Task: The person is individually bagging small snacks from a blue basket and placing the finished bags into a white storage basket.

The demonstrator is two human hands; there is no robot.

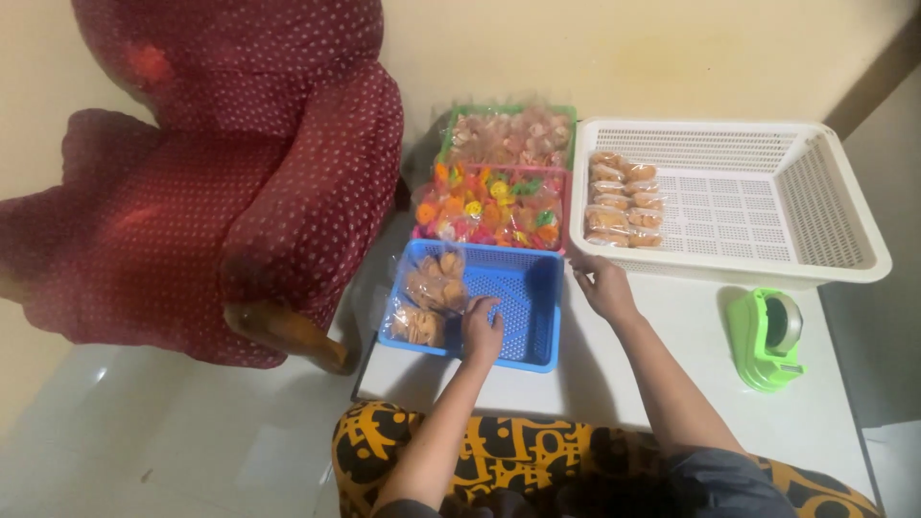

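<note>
patterned orange-and-black fabric [480, 451] is seen nearest, across the lap, and from it two bare forearms are stretched over a white tabletop [672, 345]. left hand [482, 331] is laid, fingers loosely curled and holding nothing, inside a perforated blue plastic basket [528, 288] beside clear crinkly bags of pale snacks [432, 288]; right hand [602, 286] is rested open near the rim of a large white lattice basket [748, 192]. further baskets of colourful wrapped sweets [489, 206], a green tape dispenser [767, 338] and a red dotted armchair [240, 173] are placed around.
</note>
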